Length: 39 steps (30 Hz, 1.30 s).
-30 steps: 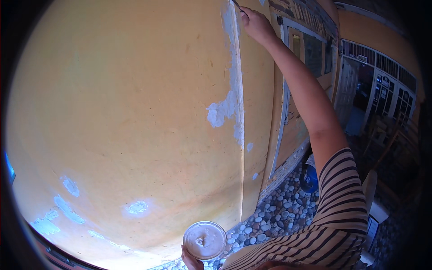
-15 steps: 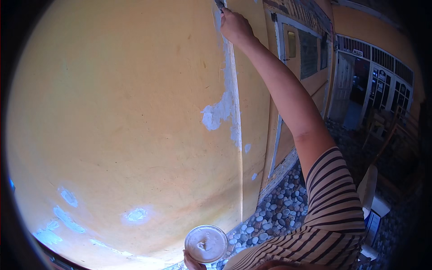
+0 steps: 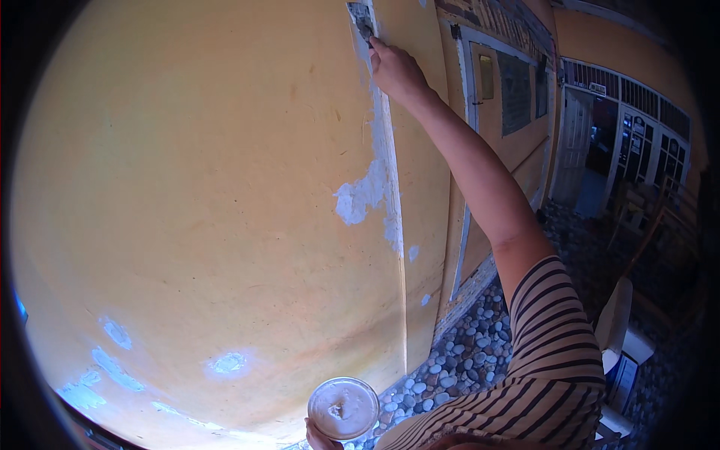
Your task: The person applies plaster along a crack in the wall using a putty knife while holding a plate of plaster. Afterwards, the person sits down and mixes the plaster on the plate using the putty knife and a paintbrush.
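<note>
one putty knife [image 3: 361,24], high on the wall [image 3: 225,187], just left of its vertical corner edge [image 3: 398,214]; long axis slanting up and left from the right hand [image 3: 397,71], the nearer of the hands, which pinches its lower end; one round tub [image 3: 349,437] of pale paste [image 3: 357,405], well below, seen against the wall's lower edge, held by the left hand [image 3: 321,436], curled at its lower left rim; grey patch [image 3: 364,195] between the two; handle hidden in the grip, blade contact hard to make out, left hand mostly cut off
</note>
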### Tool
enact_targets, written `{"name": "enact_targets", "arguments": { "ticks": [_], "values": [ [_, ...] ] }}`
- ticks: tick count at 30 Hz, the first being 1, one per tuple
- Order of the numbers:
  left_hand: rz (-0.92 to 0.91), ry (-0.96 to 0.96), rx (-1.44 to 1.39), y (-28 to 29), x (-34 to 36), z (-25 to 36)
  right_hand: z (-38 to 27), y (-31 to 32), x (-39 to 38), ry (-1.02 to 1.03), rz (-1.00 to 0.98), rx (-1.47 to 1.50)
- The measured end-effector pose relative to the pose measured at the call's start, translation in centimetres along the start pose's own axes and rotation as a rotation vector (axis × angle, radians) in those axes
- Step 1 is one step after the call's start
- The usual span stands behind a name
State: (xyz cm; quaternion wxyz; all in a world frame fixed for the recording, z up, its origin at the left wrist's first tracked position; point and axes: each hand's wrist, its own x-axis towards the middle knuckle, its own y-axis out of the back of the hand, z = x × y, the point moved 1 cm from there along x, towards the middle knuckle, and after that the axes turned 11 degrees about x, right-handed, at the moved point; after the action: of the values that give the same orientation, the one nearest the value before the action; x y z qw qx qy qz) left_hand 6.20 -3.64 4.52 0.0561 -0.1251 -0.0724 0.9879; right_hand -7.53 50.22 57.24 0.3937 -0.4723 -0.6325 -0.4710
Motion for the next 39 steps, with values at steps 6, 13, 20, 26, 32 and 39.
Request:
{"name": "enact_targets", "arguments": {
  "ticks": [6, 13, 20, 26, 32, 39],
  "values": [
    [0.014, 0.033, -0.060, -0.5, -0.1, 0.2, 0.2, 1.9, -2.1, 0.008, -0.013, 0.022],
    [-0.041, -0.062, 0.015, 0.1, -0.5, 0.2, -0.3, 7.9, 1.4, -0.090, -0.065, 0.252],
    [-0.057, -0.091, -0.005, -0.4, -0.5, 0.1, -0.1, 8.5, 4.9, -0.199, -0.155, 0.235],
    [-0.031, -0.115, 0.001, -0.8, -0.3, 0.1, 0.9, 7.6, 3.4, -0.236, -0.164, 0.329],
    [0.042, -0.370, 0.291, 0.1, 0.2, -1.1, -0.3, 7.2, 1.1, -0.450, -0.195, 0.586],
    [0.017, -0.209, 0.190, -0.2, 0.6, -0.1, -1.4, 6.6, 5.8, -0.262, -0.046, 0.451]
  ]
}}
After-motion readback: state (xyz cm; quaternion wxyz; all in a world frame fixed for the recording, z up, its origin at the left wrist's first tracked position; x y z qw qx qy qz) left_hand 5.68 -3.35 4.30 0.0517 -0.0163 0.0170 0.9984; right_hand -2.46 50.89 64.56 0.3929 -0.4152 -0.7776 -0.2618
